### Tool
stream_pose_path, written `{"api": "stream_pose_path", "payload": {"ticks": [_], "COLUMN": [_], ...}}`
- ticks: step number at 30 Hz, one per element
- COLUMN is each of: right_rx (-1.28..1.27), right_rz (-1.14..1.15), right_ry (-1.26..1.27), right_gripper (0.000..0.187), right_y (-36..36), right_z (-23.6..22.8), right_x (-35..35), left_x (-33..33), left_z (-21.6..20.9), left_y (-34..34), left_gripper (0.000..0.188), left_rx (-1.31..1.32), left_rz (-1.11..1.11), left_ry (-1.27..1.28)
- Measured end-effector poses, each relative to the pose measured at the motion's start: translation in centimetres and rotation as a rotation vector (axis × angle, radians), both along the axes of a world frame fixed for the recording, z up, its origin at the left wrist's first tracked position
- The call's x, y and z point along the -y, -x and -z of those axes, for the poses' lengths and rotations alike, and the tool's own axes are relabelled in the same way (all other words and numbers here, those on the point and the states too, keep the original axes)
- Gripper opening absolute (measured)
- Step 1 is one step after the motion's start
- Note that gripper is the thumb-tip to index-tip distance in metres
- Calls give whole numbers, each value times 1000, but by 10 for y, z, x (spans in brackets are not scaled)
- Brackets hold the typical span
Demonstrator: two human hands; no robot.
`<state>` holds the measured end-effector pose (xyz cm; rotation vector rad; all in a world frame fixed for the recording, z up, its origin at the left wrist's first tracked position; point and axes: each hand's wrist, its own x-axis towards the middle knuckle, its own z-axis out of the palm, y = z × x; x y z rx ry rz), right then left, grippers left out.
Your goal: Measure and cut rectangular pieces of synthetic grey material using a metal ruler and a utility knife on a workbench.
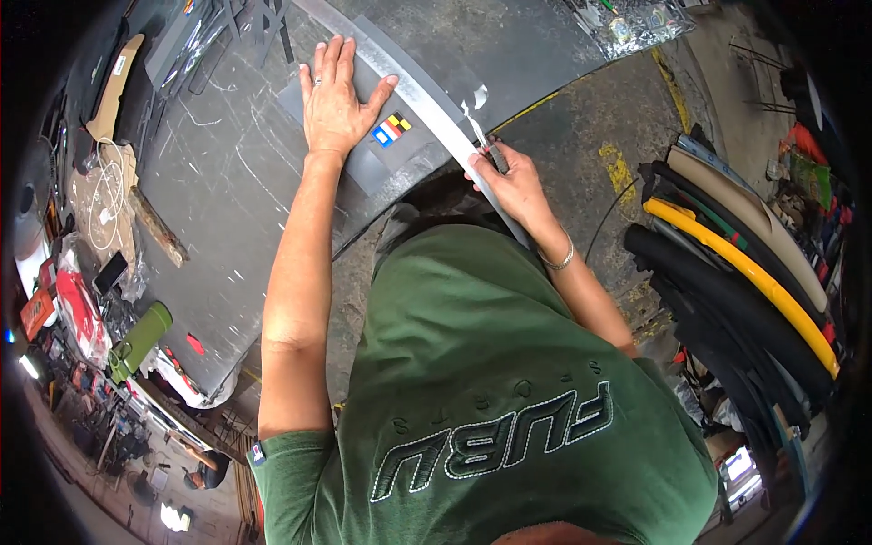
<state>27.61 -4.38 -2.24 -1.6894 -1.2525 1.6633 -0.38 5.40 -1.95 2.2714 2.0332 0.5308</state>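
Observation:
My left hand (338,104) lies flat with its fingers stretched out on a dark grey sheet (365,170) on the worktable. Its fingertips and thumb reach close to a long metal straightedge (420,103), which runs diagonally toward my body. A small patch (391,131) in blue, white, red, yellow and black lies beside that thumb. At the table's near edge, my right hand (516,186) is closed around a slim tool (498,160) with a dark grip and a bright metal front; its exact kind is unclear. The right thumb rests against the straightedge.
The scratched grey worktable (232,191) spreads left. Dark strips (263,32) and a clear plastic bag (631,32) lie at its far side. Rolled material, one roll yellow (740,263), stands right. A green roll (141,341) and a wooden stick (159,227) are left. Another person (209,468) is far lower left.

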Motion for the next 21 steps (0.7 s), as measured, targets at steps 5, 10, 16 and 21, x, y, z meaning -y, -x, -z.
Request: {"api": "stream_pose_path", "payload": {"ticks": [5,10,16,21], "right_rx": [106,132,108,103], "right_rz": [37,55,87,71], "right_ry": [-120,-117,-137,-116], "right_gripper": [31,36,33,36], "right_y": [6,8,10,10], "right_z": [-1,-7,-9,-13], "right_x": [-7,-11,-10,-13], "left_x": [-1,-1,-1,-1], "left_z": [-2,-2,-2,-3], "left_y": [0,0,-1,-1], "left_gripper": [98,99,98,98], "left_rx": [17,25,8,11], "left_rz": [0,-4,-6,-13], "left_ry": [10,24,26,35]}}
